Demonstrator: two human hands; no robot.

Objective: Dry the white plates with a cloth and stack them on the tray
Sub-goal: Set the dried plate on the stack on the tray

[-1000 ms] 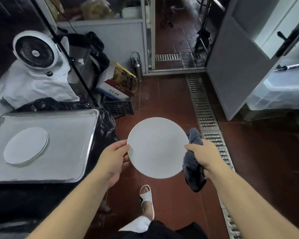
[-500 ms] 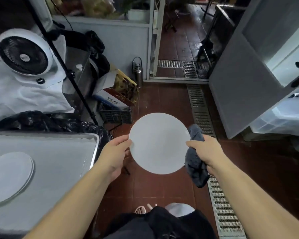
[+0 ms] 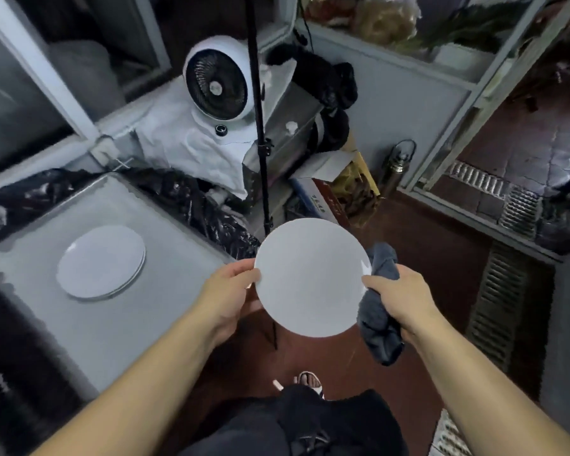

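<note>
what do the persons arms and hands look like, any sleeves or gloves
Both forearms are bare right up to the frame edge: no sleeves in view. The left hand and right hand wear no gloves, and no rings, watch or wristbands show.

Both forearms come in from the near edge bare to past the elbow, with no sleeve, watch, ring or glove showing on either the left hand (image 3: 226, 296) or the right hand (image 3: 400, 299). Low in the near middle, dark, loose black trousers (image 3: 310, 422) bunch in soft folds. Just beyond them one foot wears a white open-toed slide sandal (image 3: 311, 381) with a broad strap, the toes bare.
</note>
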